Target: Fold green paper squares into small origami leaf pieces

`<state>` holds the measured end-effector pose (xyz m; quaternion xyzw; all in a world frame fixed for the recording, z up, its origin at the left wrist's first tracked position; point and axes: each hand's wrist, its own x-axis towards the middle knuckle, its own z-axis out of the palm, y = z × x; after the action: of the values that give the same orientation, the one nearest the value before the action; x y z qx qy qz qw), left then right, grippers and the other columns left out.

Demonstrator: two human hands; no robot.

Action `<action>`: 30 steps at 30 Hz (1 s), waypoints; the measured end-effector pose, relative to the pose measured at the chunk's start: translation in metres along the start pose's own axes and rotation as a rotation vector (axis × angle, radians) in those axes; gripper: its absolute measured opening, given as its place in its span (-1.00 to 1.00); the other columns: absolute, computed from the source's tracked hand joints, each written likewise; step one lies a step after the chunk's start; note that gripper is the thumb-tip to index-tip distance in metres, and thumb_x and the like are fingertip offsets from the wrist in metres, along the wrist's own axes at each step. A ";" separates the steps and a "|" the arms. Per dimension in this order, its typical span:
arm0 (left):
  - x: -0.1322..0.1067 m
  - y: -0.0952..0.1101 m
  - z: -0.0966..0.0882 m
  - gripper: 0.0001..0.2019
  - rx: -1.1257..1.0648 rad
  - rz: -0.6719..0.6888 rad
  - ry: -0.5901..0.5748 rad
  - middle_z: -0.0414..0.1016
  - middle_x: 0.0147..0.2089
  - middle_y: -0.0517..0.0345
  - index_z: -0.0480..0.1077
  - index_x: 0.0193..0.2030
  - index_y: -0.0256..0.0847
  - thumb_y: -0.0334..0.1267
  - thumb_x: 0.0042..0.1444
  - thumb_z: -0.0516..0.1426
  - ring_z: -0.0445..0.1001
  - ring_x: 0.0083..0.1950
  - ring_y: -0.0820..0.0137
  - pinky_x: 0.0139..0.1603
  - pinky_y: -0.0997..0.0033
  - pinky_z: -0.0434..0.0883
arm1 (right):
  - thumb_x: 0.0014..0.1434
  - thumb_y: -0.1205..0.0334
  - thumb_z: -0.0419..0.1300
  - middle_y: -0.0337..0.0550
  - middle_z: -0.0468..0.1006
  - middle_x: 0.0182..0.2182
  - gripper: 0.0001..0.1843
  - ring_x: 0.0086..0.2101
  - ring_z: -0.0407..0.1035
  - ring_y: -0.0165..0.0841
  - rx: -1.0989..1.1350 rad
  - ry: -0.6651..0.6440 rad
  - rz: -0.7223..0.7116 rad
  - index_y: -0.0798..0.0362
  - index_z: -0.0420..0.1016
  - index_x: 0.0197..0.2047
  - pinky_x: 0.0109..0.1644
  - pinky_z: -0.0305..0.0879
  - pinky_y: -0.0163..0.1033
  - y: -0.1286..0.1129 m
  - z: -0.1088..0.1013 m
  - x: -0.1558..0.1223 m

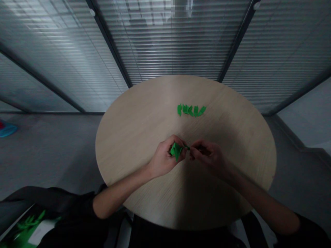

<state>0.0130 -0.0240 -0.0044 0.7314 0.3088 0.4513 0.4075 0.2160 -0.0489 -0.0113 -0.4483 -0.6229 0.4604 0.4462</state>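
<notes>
Over the middle of the round table, my left hand (167, 155) is closed around a bright green folded piece (176, 150) with pointed edges, perhaps paper or fabric. A thin green end of it reaches to the right, where the fingertips of my right hand (205, 153) are pinched together at it. Both hands are nearly touching. Farther back lie several small green leaf-like pieces (190, 110) in a short row, apart from my hands. My fingers hide much of the held piece, so its exact kind is unclear.
The round wooden table (134, 113) stands before a glass wall with blinds (168, 48). At the lower left, a container (18, 224) holds green pieces and a white item (41, 230). A blue and red object (7, 129) lies on the floor at the far left.
</notes>
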 end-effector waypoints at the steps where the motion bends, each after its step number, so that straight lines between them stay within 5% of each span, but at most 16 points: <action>1: 0.000 0.000 0.000 -0.86 0.004 -0.001 -0.001 0.57 -0.21 0.10 0.33 -0.24 -0.17 -0.36 0.23 0.24 0.51 -0.28 0.45 -0.28 0.45 0.44 | 0.29 -0.09 0.32 -0.17 0.62 -0.47 -0.63 -0.48 0.52 -0.40 -0.008 -0.001 -0.002 0.08 0.60 -0.28 -0.39 0.46 -0.33 0.000 0.000 0.000; 9: 0.000 0.000 -0.001 -0.86 0.020 0.002 0.001 0.62 -0.19 0.07 0.36 -0.21 -0.17 -0.35 0.22 0.27 0.57 -0.25 0.42 -0.26 0.44 0.47 | 0.28 -0.16 0.33 -0.17 0.63 -0.47 -0.60 -0.46 0.55 -0.36 0.039 0.016 0.013 0.04 0.61 -0.27 -0.34 0.54 -0.29 0.002 0.001 0.000; 21: -0.002 0.002 -0.003 -0.81 0.006 0.021 -0.052 0.66 0.14 -0.10 0.37 -0.07 -0.16 -0.40 0.25 0.26 0.68 0.02 0.29 -0.04 0.31 0.58 | 0.31 -0.21 0.29 -0.16 0.64 -0.44 -0.55 -0.48 0.55 -0.38 0.042 -0.038 0.009 0.05 0.64 -0.21 -0.37 0.57 -0.29 -0.002 0.001 0.002; 26: -0.002 0.000 -0.005 -0.66 0.077 0.078 -0.031 0.60 0.22 -0.13 0.37 0.08 -0.14 -0.41 0.20 0.29 0.62 0.18 0.20 0.13 0.17 0.56 | 0.25 -0.18 0.36 -0.17 0.64 -0.47 -0.58 -0.49 0.57 -0.36 0.088 0.065 0.031 0.04 0.62 -0.25 -0.38 0.60 -0.28 0.000 0.001 0.000; 30: -0.002 -0.003 -0.006 -0.59 0.104 0.071 0.024 0.63 0.15 -0.10 0.36 0.16 -0.16 -0.44 0.20 0.29 0.65 0.10 0.24 0.12 0.20 0.58 | 0.25 -0.20 0.35 -0.19 0.61 -0.48 -0.57 -0.51 0.56 -0.36 0.068 0.130 0.026 0.03 0.59 -0.27 -0.40 0.59 -0.28 0.000 0.000 0.000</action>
<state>0.0065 -0.0225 -0.0068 0.7567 0.3106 0.4573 0.3490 0.2160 -0.0490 -0.0111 -0.4698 -0.5707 0.4569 0.4948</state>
